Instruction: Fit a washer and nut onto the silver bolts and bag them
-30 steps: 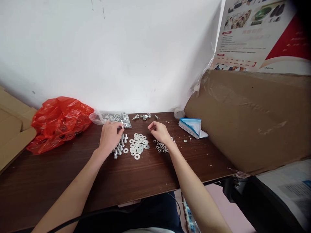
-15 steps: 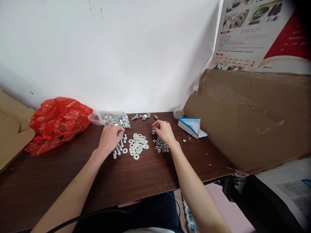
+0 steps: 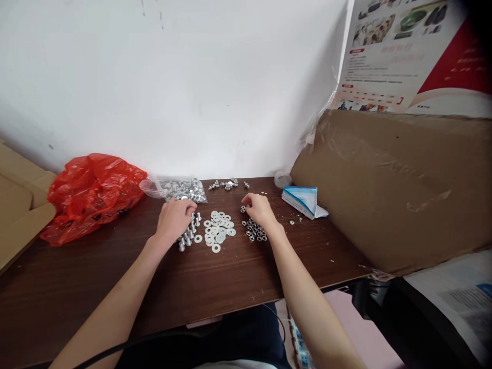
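My left hand (image 3: 175, 217) is over a cluster of metal bolts (image 3: 188, 237) standing on the dark brown table (image 3: 215, 284). Its fingers are curled in and the thumb is close to the index finger; what they hold, if anything, is hidden. A pile of flat metal washers (image 3: 217, 230) lies between my hands, with one washer (image 3: 198, 239) near the bolts. To the right, my right hand (image 3: 260, 209) hovers over the hex nuts (image 3: 255, 231). Its fingers are bent, with a gap between thumb and index finger, beside a nut or two at the pile's far left.
Behind the washers sit several bolt assemblies (image 3: 229, 184). A clear bag of metal parts (image 3: 187, 190) and a red plastic bag (image 3: 94, 197) are at back left. At right are a round clear lid (image 3: 283, 179), a blue-and-white packet (image 3: 303, 201) and a cardboard panel (image 3: 400, 189).
My right hand's fingers have lowered and curled in slightly toward the nuts. My left hand has barely moved. The bolts, washers and nuts lie as before.
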Motion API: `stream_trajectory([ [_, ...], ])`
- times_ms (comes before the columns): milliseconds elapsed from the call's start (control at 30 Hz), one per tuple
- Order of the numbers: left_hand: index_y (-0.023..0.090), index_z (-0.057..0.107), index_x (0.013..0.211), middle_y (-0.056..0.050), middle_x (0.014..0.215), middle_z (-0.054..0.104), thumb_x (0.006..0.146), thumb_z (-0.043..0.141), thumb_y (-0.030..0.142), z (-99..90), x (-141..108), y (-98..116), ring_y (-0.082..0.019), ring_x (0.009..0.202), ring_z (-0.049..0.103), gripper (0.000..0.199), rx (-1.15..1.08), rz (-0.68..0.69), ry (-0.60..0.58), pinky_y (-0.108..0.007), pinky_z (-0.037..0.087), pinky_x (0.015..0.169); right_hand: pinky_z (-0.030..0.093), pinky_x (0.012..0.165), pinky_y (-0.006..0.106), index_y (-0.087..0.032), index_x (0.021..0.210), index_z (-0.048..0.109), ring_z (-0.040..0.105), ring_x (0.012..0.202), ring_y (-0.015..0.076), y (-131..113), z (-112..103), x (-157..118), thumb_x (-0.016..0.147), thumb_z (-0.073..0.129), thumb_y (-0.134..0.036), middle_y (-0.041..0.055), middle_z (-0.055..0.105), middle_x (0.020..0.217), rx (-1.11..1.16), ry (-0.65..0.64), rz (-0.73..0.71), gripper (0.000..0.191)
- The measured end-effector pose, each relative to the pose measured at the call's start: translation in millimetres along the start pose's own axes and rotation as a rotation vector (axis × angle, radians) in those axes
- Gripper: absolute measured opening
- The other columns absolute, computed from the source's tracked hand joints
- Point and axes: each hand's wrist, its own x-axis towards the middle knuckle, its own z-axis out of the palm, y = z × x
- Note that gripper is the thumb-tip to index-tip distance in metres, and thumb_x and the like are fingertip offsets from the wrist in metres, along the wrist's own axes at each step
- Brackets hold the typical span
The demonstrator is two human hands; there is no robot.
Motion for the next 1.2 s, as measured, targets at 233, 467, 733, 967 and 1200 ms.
stream_trajectory([
  [233,0.021,0.074,0.096,-0.004,0.101,0.073,0.086,0.043,0.019,0.9,0.3,-1.9,-0.029,0.1,0.063,0.032,-0.006,0.005,-0.002,-0.042,0.047,0.09,0.047,0.077,0.027,-0.016,0.09,0.069,0.066,0.086,0.019,-1.1,1.2,-1.3,0.073,0.049,0.006,0.0066,0.071,0.09,-0.021,-0.01,-0.018,0.034],
  [467,0.021,0.073,0.097,-0.006,0.102,0.073,0.088,0.044,0.022,0.6,-0.7,-0.9,-0.029,0.099,0.062,0.031,0.02,0.005,0.003,-0.041,0.047,0.088,0.046,0.078,0.029,-0.019,0.091,0.069,0.065,0.088,0.0202,0.5,2.0,-3.2,0.077,0.054,0.0,0.0069,0.071,0.094,-0.04,-0.017,-0.039,0.028],
  [733,0.021,0.073,0.097,-0.006,0.102,0.073,0.089,0.043,0.026,-1.6,-1.7,1.8,-0.03,0.1,0.061,0.032,-0.009,0.014,-0.01,-0.043,0.045,0.09,0.045,0.083,0.03,-0.018,0.087,0.07,0.061,0.089,0.0175,-22.7,1.3,-11.5,0.082,0.049,-0.002,0.0042,0.07,0.093,0.168,0.002,-0.494,0.027],
  [967,0.019,0.073,0.1,-0.006,0.104,0.073,0.088,0.043,0.023,0.0,-0.4,1.2,-0.028,0.101,0.061,0.032,-0.014,0.043,0.011,-0.041,0.045,0.093,0.045,0.082,0.029,-0.022,0.094,0.074,0.056,0.093,0.0168,-56.1,28.7,-33.3,0.075,0.04,0.007,0.0036,0.064,0.097,0.23,-0.281,-0.872,0.048],
  [1200,0.02,0.073,0.1,-0.005,0.105,0.073,0.089,0.042,0.024,1.9,-0.6,0.0,-0.028,0.103,0.06,0.032,-0.021,0.065,0.015,-0.041,0.045,0.092,0.043,0.084,0.03,-0.022,0.087,0.076,0.055,0.09,0.0173,-61.1,35.9,-35.9,0.076,0.04,0.008,0.0038,0.063,0.093,0.144,-0.315,-0.921,0.048],
])
